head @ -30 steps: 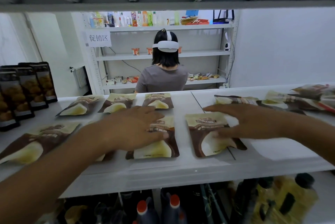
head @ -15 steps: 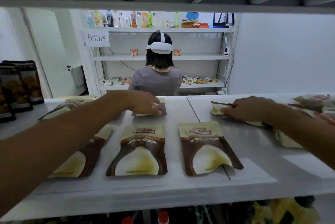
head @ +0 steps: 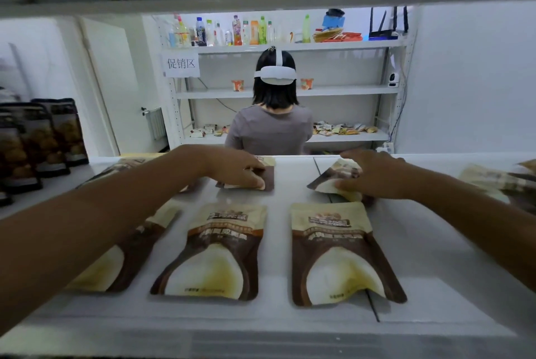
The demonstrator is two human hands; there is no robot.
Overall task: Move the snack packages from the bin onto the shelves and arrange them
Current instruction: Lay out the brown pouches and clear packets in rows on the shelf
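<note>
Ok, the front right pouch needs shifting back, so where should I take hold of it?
Probably its near bottom edge, from the shelf front: the front right pouch lies flat, label up, that edge facing you, with a bare gap to the neighbouring pouch.

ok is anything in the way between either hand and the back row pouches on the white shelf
Nothing visible. The left hand grips the flat brown and cream snack pouch in the back row, and the right hand grips the tilted brown and cream pouch beside it.
</note>
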